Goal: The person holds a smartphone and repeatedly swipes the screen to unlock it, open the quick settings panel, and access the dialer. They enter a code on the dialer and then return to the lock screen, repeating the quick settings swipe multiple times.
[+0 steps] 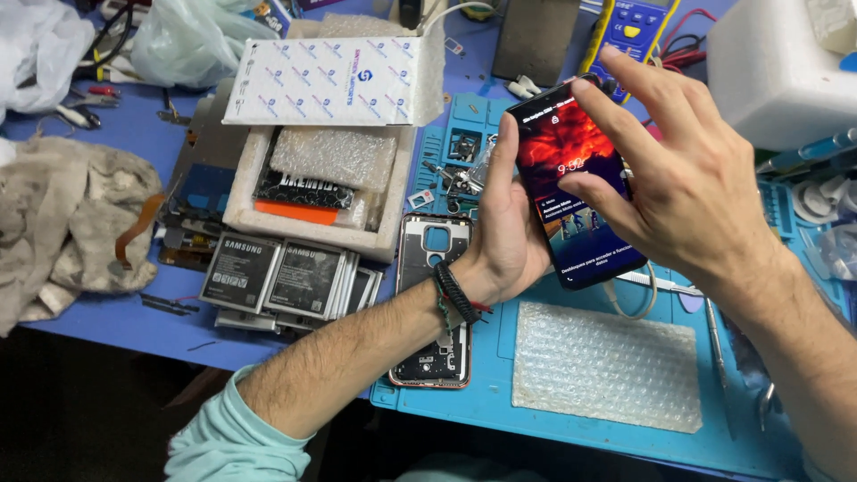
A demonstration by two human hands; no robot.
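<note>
My left hand (507, 234) grips a black smartphone (558, 152) from behind, thumb along its left edge. The screen is lit with a red and orange picture. My right hand (680, 178) hovers over the screen with fingers spread, its thumb touching the glass near the middle. The phone is held tilted above a blue repair mat (500, 393). A dark braided band sits on my left wrist.
An opened phone back frame (435, 268) lies under my left forearm. A bubble-wrap sheet (607, 366) rests on the mat. Several phone batteries (277, 277) and a white foam box (312, 192) stand left. A grey rag (71, 223), tweezers (714, 339), a yellow-and-blue meter (629, 22) are around.
</note>
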